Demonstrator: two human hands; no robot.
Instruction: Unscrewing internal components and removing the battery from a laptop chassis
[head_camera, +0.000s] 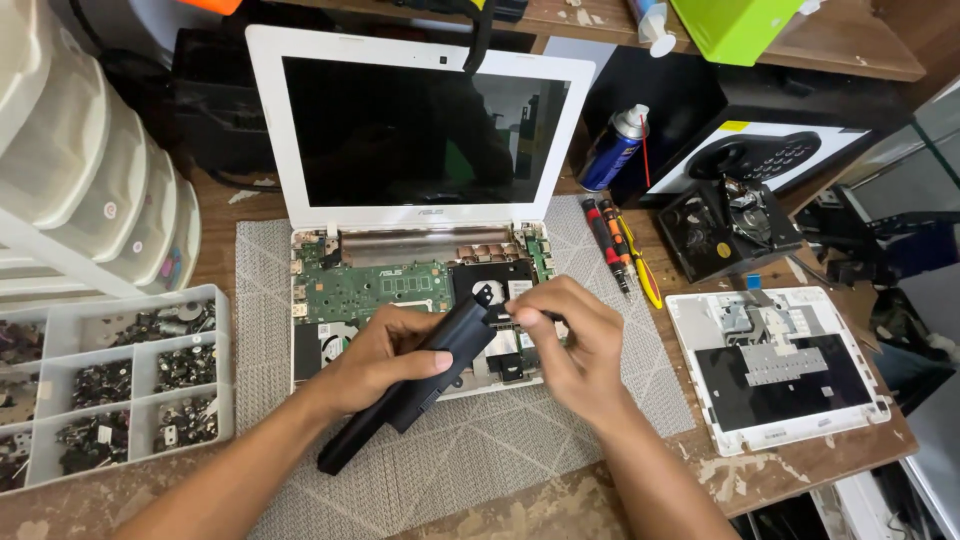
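A white laptop (420, 215) lies open on a grey mat (470, 450), its base uncovered so the green circuit board (375, 285) shows. My left hand (375, 365) grips a long black battery pack (415, 385), tilted with its lower end on the mat. My right hand (570, 345) pinches a small dark part at the battery's upper end, over the laptop's base. What the right fingers hold is too small to name.
A clear compartment tray of screws (110, 385) sits at left, stacked plastic drawers (80, 170) behind it. At right lie screwdrivers (612, 240), a spray can (615, 150), a black mechanism (725, 225) and the white keyboard cover (775, 365), underside up.
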